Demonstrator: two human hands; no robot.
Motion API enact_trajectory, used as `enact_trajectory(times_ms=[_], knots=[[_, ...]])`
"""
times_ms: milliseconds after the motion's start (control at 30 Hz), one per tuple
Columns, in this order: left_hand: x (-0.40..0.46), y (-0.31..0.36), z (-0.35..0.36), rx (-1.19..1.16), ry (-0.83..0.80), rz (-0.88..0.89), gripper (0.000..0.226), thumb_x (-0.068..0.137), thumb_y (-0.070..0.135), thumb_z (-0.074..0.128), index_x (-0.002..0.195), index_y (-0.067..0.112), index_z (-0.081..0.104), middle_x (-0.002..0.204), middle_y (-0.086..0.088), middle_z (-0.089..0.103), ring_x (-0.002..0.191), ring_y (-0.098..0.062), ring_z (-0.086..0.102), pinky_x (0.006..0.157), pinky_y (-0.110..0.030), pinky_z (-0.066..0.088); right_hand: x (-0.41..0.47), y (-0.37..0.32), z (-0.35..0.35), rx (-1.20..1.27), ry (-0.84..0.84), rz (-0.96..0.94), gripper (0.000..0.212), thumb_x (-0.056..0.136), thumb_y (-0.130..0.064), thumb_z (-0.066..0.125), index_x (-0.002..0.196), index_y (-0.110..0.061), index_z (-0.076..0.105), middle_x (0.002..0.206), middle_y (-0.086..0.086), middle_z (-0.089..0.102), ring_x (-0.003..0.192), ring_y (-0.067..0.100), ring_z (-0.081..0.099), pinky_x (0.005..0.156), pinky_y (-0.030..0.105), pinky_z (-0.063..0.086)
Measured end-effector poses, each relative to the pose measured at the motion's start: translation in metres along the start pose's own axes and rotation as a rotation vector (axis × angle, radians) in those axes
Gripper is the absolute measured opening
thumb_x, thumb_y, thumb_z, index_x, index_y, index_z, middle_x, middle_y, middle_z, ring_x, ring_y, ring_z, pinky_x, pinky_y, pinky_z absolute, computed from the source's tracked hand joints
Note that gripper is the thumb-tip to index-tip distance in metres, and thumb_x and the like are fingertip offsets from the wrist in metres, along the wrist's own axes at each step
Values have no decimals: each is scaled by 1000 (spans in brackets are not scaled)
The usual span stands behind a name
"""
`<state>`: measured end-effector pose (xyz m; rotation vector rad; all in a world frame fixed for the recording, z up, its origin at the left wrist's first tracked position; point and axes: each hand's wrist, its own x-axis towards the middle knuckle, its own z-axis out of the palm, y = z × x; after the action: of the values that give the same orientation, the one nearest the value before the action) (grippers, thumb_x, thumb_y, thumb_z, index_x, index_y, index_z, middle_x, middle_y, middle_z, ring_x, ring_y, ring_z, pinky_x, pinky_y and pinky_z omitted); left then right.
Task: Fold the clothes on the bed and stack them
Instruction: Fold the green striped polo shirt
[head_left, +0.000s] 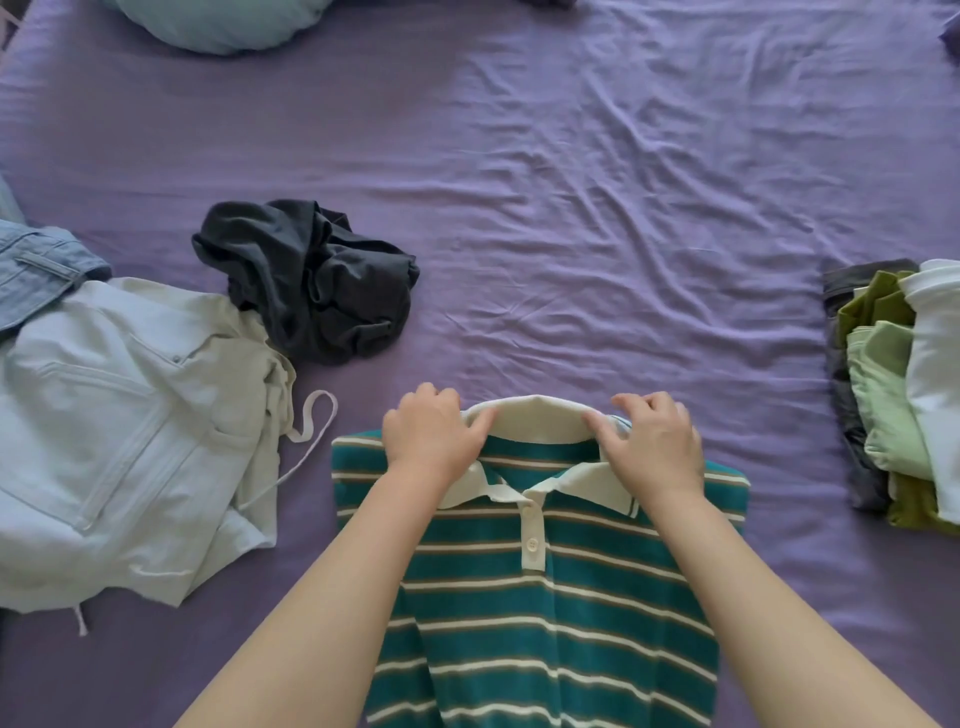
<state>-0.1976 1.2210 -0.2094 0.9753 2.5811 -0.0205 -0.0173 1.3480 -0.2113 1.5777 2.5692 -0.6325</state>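
A teal striped polo shirt with a white collar lies face up on the purple bed sheet, its sides folded in. My left hand grips the collar's left end, thumb tucked under the collar edge. My right hand pinches the collar's right end. A stack of folded clothes, in green, white and dark grey, sits at the right edge. Unfolded pieces lie to the left: a crumpled dark grey garment, a pale blue garment with a drawstring and a denim piece.
A light blue pillow lies at the far left of the bed. Wrinkled sheet stretches between the shirt and the far side. A dark item peeks in at the top edge.
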Motion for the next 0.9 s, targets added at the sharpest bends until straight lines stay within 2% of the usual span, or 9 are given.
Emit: enact_trajectory(times_ms=[167,333,400,467,567,700,767,833,900], knots=[[3,10,-8,58,-127,22,17,92,25,44,102,16,55,93,-1,58,76,-21,51,63,-32,36,-1,0,1,53,-196,33,38,90,-25,50,127,-19,47,110,5,51,88,22,50,70,35,47],[14,11,-23,-453,-253,-246,9,86,20,46,93,24,47,92,-5,61,74,-25,67,70,-39,56,15,-5,-5,789,-263,437,38,88,-13,56,125,-16,49,116,11,53,83,25,64,60,31,58],[18,9,-21,-774,-301,-395,22,86,12,48,107,20,48,102,-14,63,73,-28,71,68,-43,60,18,-9,-6,1036,-316,532,40,90,-7,58,127,-12,46,121,13,52,80,23,69,63,30,59],[17,7,-15,-995,-342,-468,52,87,11,52,136,16,38,117,-16,59,89,-28,69,76,-44,59,16,-7,-4,1115,-319,507,50,90,-8,60,136,-13,41,133,12,46,98,25,66,76,35,59],[0,4,2,-806,-138,-236,54,88,14,57,139,17,40,115,-6,57,102,-20,58,89,-32,48,0,1,0,798,-158,239,54,89,-15,62,138,-19,42,139,2,41,104,15,58,88,35,53],[-32,-2,21,-424,200,368,21,87,8,61,107,11,65,104,-5,60,97,-23,55,84,-36,48,-36,10,13,339,49,-274,39,85,-7,64,123,-10,58,123,5,56,108,17,56,95,35,49],[-40,-1,33,-224,88,500,31,91,23,60,121,14,61,128,-5,56,120,-25,48,101,-41,42,-46,8,24,136,-54,-390,41,86,-15,66,126,-12,58,131,6,55,122,23,49,105,41,41],[-45,-2,40,-16,-111,480,55,96,44,45,146,24,34,156,-2,25,143,-24,20,118,-41,18,-51,5,34,-22,-220,-379,50,93,-29,56,141,-22,43,150,0,36,139,20,30,115,39,22],[-48,-5,47,95,-189,475,66,96,58,31,152,32,6,161,2,-5,147,-22,-5,119,-45,2,-51,6,38,-73,-264,-370,55,95,-34,50,147,-28,31,157,-3,20,145,18,14,118,37,10]])
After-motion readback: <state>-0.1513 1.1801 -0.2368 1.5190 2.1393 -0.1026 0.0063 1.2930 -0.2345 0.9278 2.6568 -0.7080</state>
